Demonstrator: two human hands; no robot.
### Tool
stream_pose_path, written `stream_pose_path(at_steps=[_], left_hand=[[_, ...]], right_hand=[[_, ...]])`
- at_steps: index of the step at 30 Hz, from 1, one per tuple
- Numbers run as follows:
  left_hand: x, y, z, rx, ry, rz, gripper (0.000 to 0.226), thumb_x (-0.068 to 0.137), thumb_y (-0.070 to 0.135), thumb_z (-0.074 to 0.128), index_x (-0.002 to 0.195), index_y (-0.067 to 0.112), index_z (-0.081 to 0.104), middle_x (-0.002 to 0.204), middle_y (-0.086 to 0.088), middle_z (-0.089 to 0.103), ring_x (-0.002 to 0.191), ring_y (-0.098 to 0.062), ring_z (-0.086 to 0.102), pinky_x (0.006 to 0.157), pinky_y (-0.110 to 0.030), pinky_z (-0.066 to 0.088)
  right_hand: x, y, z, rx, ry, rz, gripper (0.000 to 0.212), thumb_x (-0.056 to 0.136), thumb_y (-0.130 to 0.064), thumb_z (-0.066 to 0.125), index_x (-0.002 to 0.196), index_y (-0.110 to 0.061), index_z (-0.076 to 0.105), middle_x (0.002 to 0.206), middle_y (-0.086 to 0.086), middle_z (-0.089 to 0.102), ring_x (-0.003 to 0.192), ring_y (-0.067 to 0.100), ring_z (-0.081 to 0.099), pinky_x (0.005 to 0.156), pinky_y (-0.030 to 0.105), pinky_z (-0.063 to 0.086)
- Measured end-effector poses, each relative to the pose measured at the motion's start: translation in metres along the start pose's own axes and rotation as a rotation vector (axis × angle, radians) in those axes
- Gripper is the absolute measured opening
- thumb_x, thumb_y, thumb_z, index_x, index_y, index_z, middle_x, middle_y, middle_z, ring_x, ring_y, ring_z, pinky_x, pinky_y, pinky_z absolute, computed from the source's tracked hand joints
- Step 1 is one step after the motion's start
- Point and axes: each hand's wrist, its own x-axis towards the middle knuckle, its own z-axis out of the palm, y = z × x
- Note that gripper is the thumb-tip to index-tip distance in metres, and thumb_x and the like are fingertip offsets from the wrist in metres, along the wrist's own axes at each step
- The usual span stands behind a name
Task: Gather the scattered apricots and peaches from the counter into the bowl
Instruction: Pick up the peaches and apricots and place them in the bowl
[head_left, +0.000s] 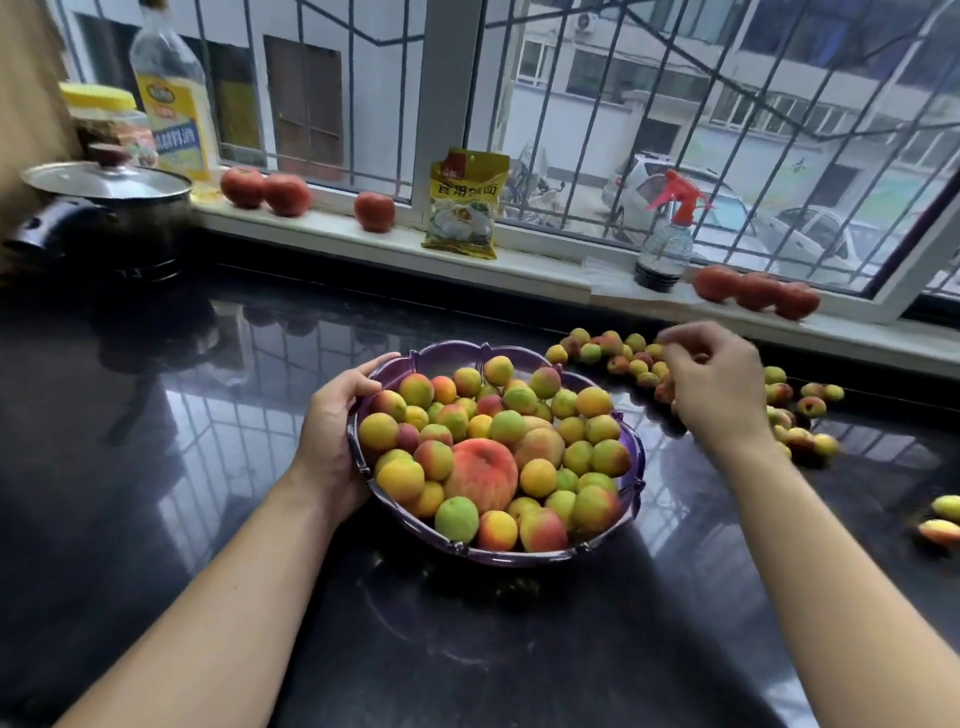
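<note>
yellow pkt (464, 203) reads 食用…面, bottle label (176, 124) txt blurred

Your two forearms come into view from the bottom edge, both bare from the frame's edge to the wrist, with no sleeve showing on either one. Your left hand (332, 436) wears no glove, ring, watch or band that can be seen, and its thumbnail looks short and unpainted. Your right hand (714, 384) is bare too, with nothing on the wrist; its fingertips are slightly blurred, so you cannot make out the nails there
</note>
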Motion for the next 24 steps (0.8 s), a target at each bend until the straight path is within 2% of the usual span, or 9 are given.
stream_pose_path(at_steps=[2, 5, 8, 12, 14, 17, 21, 24], left_hand=[[0.001, -0.001, 0.0, -0.001, 0.004, 0.006, 0.054, 0.095, 0.017, 0.042, 0.146, 0.006, 0.059, 0.143, -0.027, 0.062, 0.123, -0.04, 0.067, 0.093, -0.049, 0.063], [0.002, 0.0, 0.0, 0.002, 0.012, 0.003, 0.055, 0.095, 0.017, 0.042, 0.147, 0.007, 0.058, 0.145, -0.027, 0.061, 0.118, -0.038, 0.068, 0.086, -0.045, 0.064], [0.002, -0.002, -0.001, 0.02, 0.009, 0.014, 0.055, 0.096, 0.018, 0.042, 0.147, 0.007, 0.058, 0.145, -0.026, 0.061, 0.114, -0.037, 0.068, 0.086, -0.045, 0.063], [0.001, -0.004, 0.0, 0.043, 0.011, 0.025, 0.054, 0.098, 0.018, 0.04, 0.147, 0.006, 0.058, 0.133, -0.023, 0.068, 0.111, -0.035, 0.069, 0.084, -0.042, 0.064], [0.001, -0.004, 0.0, 0.05, 0.004, 0.026, 0.054, 0.098, 0.018, 0.04, 0.147, 0.006, 0.058, 0.133, -0.022, 0.068, 0.111, -0.035, 0.07, 0.085, -0.043, 0.065], [0.001, -0.004, -0.001, 0.054, -0.004, 0.022, 0.055, 0.098, 0.018, 0.039, 0.149, 0.005, 0.056, 0.128, -0.02, 0.069, 0.109, -0.034, 0.071, 0.085, -0.042, 0.064], [0.0, -0.003, 0.0, 0.042, -0.021, 0.023, 0.053, 0.099, 0.018, 0.038, 0.147, 0.006, 0.057, 0.119, -0.016, 0.073, 0.098, -0.029, 0.075, 0.077, -0.039, 0.066], [-0.001, -0.003, 0.002, 0.033, -0.009, 0.021, 0.053, 0.1, 0.018, 0.038, 0.148, 0.006, 0.057, 0.117, -0.016, 0.074, 0.096, -0.029, 0.076, 0.075, -0.04, 0.066]], right_hand=[[-0.009, 0.043, 0.012, -0.168, 0.06, 0.093, 0.019, 0.092, -0.004, 0.058, 0.102, -0.012, 0.072, 0.104, 0.011, 0.07, 0.097, 0.028, 0.065, 0.079, 0.028, 0.044], [-0.022, 0.079, 0.021, -0.346, 0.002, 0.231, 0.039, 0.092, -0.004, 0.056, 0.131, -0.004, 0.06, 0.132, 0.023, 0.054, 0.116, 0.04, 0.054, 0.094, 0.038, 0.043], [-0.02, 0.087, 0.022, -0.478, -0.044, 0.297, 0.058, 0.093, -0.012, 0.054, 0.15, -0.014, 0.042, 0.149, 0.021, 0.038, 0.123, 0.045, 0.051, 0.099, 0.048, 0.044], [-0.013, 0.092, 0.028, -0.623, -0.172, 0.315, 0.063, 0.096, -0.017, 0.047, 0.157, -0.019, 0.03, 0.162, 0.012, 0.027, 0.134, 0.041, 0.046, 0.103, 0.046, 0.042], [-0.013, 0.093, 0.027, -0.638, -0.183, 0.304, 0.058, 0.097, -0.017, 0.046, 0.154, -0.017, 0.036, 0.16, 0.011, 0.033, 0.135, 0.038, 0.046, 0.102, 0.045, 0.043], [-0.013, 0.095, 0.024, -0.587, -0.104, 0.255, 0.048, 0.096, -0.015, 0.051, 0.144, -0.01, 0.045, 0.147, 0.016, 0.042, 0.122, 0.041, 0.053, 0.092, 0.043, 0.045], [-0.015, 0.094, 0.026, -0.635, -0.114, 0.277, 0.051, 0.103, -0.031, 0.05, 0.152, -0.023, 0.039, 0.147, 0.017, 0.039, 0.119, 0.042, 0.055, 0.088, 0.043, 0.048], [-0.013, 0.092, 0.025, -0.65, -0.117, 0.225, 0.037, 0.106, -0.031, 0.045, 0.141, -0.021, 0.05, 0.132, 0.016, 0.055, 0.11, 0.038, 0.058, 0.074, 0.037, 0.041]])
